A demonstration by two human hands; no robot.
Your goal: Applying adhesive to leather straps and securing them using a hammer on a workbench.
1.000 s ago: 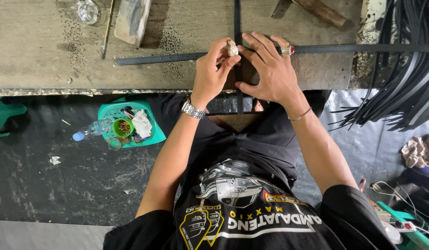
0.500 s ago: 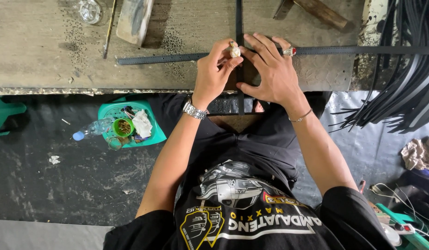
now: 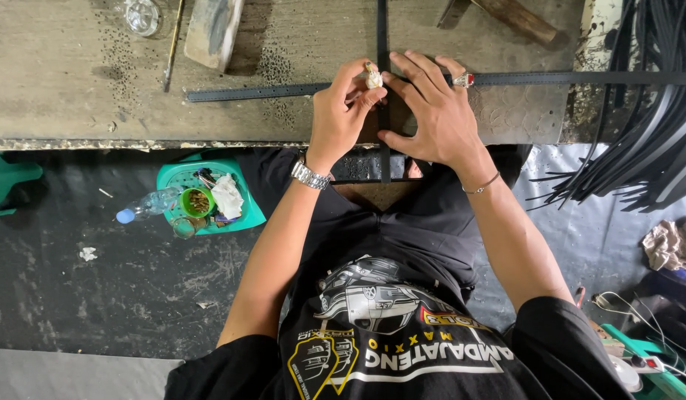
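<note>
Currently both hands work where two black strips cross on the worn wooden tabletop (image 3: pixel 76 67). The long black strip (image 3: pixel 269 91) runs left to right across the top; a second, narrow black strip (image 3: pixel 383 30) runs toward the person and passes over the near edge. The left hand (image 3: pixel 339 118) has thumb and forefinger pressed together, pinching a small pale object (image 3: pixel 373 77) just above the crossing. The right hand (image 3: pixel 435 115) lies flat, fingers spread, pressing down over the crossing and the long strip.

Judgement on doing this step well: keep the right palm's weight steady so neither strip creeps, hold the strips square to each other, and bring the pinched piece straight down onto the crossing. A light pinch should do; a harder grip would likely twist the piece off line.

Hard to make out:
- What the small pale object is: too small, half covered by fingertips.
- The crossing itself is hidden under the right hand, so I cannot tell whether the strips are already joined.
- A bundle of black strips (image 3: pixel 646 141) at right runs out of view.
- Objects at the top edge are cut off; only a wooden block (image 3: pixel 213 30) and a thin rod (image 3: pixel 172 44) are readable.
- A green tray (image 3: pixel 246 215) on the floor holds small clutter, contents unclear.
</note>
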